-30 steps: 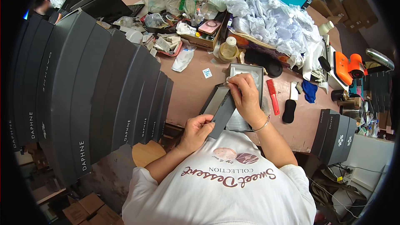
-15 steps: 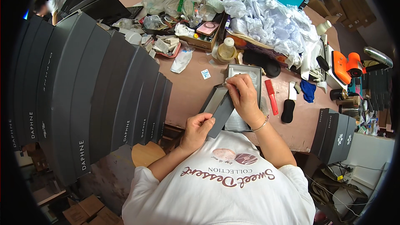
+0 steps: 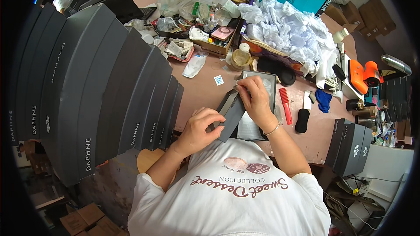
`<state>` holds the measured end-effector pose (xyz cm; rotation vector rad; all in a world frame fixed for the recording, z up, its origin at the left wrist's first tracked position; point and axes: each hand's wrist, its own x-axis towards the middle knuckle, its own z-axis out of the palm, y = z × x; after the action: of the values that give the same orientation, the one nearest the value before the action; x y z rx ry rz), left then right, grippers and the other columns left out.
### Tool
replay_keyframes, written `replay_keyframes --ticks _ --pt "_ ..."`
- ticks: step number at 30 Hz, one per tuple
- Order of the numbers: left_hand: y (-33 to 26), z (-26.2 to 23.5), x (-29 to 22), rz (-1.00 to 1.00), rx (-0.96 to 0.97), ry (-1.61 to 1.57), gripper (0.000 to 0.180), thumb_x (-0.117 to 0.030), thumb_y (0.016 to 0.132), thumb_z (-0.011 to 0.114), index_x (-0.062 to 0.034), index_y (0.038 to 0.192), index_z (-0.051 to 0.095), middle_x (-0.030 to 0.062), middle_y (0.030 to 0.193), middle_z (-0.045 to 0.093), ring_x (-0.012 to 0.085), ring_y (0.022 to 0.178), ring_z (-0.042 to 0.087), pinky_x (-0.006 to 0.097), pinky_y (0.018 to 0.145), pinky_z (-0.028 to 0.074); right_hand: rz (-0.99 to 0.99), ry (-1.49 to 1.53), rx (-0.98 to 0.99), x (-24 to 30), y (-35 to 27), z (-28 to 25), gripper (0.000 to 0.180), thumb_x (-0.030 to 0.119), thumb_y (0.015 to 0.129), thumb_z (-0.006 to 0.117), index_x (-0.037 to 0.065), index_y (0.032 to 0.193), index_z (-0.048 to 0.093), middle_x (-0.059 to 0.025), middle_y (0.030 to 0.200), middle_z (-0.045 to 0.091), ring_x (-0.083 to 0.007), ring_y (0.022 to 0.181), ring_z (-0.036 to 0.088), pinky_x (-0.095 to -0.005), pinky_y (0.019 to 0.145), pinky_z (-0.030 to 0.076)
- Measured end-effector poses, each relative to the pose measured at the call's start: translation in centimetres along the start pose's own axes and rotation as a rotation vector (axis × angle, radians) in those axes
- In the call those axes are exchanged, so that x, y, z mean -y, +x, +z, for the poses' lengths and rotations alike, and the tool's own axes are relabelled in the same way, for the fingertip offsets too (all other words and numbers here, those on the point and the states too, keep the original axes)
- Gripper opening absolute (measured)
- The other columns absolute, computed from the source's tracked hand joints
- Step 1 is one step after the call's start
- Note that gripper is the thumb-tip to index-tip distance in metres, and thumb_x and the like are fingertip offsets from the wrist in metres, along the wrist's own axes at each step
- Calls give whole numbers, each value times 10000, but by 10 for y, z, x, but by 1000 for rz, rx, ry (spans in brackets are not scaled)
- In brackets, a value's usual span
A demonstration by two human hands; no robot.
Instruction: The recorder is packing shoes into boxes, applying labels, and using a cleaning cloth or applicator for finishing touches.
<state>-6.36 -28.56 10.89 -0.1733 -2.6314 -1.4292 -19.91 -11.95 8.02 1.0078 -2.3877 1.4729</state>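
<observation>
A dark grey shoebox lid [image 3: 232, 120] is tilted in front of me, its hollow side facing left. At its far end, my right hand [image 3: 257, 100] pinches the rim between thumb and fingers. My left hand [image 3: 201, 127] is at the near left edge, index finger and thumb closed about the lid's side; the other fingers are curled. Beneath and to the right lies the open grey shoebox [image 3: 273, 98], partly covered by the lid and my right hand. Pale wrapping [image 3: 248, 129] shows inside it.
Tall stacks of dark shoeboxes [image 3: 100, 91] crowd the left. Right of the open box lie a red comb-like brush [image 3: 285, 105], a black oval pad [image 3: 302, 120] and a blue cloth [image 3: 323, 100]. Beyond stand a bottle [image 3: 241, 57] and a heap of white tissue [image 3: 284, 30].
My left hand has lifted and shifted its hold on the lid's side, with the wrist higher. The right hand keeps its pinch at the far end. The whole view has shifted slightly.
</observation>
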Motion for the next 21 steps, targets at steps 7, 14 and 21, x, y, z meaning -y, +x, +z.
replay_keyframes --ticks 7,14,21 --pt "19 -14 -11 28 166 89 104 -42 799 669 4 883 628 108 864 607 284 826 579 377 748 472 -11 -12 -8 1 1 1 142 34 830 675 33 958 615 -126 875 544 -291 766 570 -364 673 475" --pt "19 -10 -5 148 202 159 85 -22 864 583 14 918 527 131 899 548 307 832 550 387 723 458 -33 16 -34 1 2 1 151 26 824 677 30 960 611 -127 879 555 -294 778 573 -359 682 476" --pt "3 8 0 -145 20 -97 87 -17 888 588 10 926 514 132 933 544 249 828 558 346 746 467 -7 5 -17 1 1 2 133 31 833 671 29 952 613 -133 880 554 -299 771 574 -366 682 478"
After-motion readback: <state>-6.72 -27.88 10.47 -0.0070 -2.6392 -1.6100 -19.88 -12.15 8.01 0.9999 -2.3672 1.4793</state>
